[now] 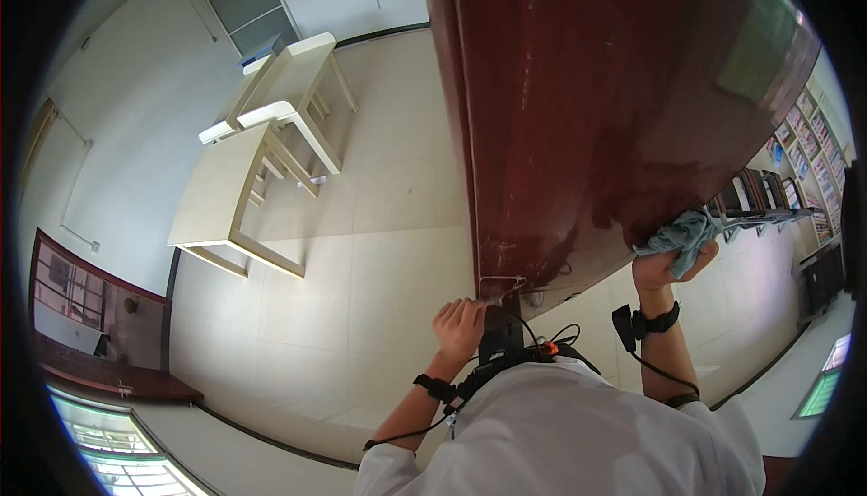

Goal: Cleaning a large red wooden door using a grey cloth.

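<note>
My right hand (667,269) grips a bunched grey-green cloth (684,235) at the right edge of a dark red wooden table (542,151). Darker, wet-looking patches mark the glossy tabletop beside the cloth. At the table's near left corner is my left hand (459,327), its fingers curled in and the thumb side against or very close to the edge. Nothing shows in that hand, though its palm is hidden. Scuffs and a chipped line run along this corner.
Pale wooden tables (220,191) stand on the tiled floor to the left. Chairs (752,198) are close to the table's right side, with full bookshelves (809,151) behind. Black cables (562,340) hang at my chest, and wrist straps carry leads.
</note>
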Available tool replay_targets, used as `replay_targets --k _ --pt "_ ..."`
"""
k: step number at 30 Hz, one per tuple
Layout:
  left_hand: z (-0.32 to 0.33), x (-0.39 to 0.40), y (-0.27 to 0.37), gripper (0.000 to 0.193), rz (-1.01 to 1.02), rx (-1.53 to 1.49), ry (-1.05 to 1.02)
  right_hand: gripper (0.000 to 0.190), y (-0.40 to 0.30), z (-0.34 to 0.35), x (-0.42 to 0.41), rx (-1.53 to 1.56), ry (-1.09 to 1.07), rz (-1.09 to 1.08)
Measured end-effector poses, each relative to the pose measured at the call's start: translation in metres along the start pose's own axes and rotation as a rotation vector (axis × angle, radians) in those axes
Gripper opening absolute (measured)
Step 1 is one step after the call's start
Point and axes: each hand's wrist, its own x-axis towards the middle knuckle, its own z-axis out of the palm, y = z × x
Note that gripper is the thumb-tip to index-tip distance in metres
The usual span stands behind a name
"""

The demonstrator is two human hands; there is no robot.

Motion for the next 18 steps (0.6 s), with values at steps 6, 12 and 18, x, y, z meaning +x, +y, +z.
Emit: replay_targets --k 6,12,18 --pt "0.004 0.003 -0.001 0.020 0.057 -0.031 0.004 0.018 0.036 -0.025 -0.027 0.640 -0.015 0.491" --pt "0.009 0.003 -0.002 0.021 0.087 -0.037 -0.006 0.017 0.013 -0.007 -0.007 0.085 -0.093 0.018" --pt "0.006 0.008 0.006 0.018 0.064 -0.122 0.014 0.014 0.015 -0.011 -0.009 -0.062 -0.080 -0.033"
